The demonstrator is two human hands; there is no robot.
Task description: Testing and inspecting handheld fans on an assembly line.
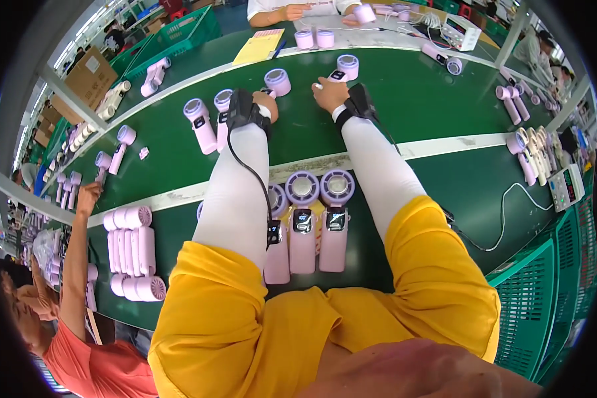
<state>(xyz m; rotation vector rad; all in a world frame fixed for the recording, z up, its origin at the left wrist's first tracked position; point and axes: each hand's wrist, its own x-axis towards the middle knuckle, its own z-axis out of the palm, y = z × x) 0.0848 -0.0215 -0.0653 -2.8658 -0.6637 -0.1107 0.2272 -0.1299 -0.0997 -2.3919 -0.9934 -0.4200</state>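
Observation:
My left hand (266, 106) is closed round the handle of a pink handheld fan (278, 81), its round lilac head pointing away from me. My right hand (330, 96) grips a second handheld fan (347, 66) by the handle, just below its dark display. Both hands are over the far part of the green bench. Left of my left hand lie two more handheld fans (203, 127), one partly hidden by my wrist. Close to my body, several handheld fans (302, 229) with lit displays lie side by side on something yellow, partly covered by my left forearm.
Stacked pink fans (131, 252) lie at the near left. A co-worker's hand (89, 197) touches a fan on the left; another person sits across the bench. Green crates (524, 298) stand at the near right, beside a white metering box (566, 188) with a cable. A pale strip (444, 144) crosses the bench.

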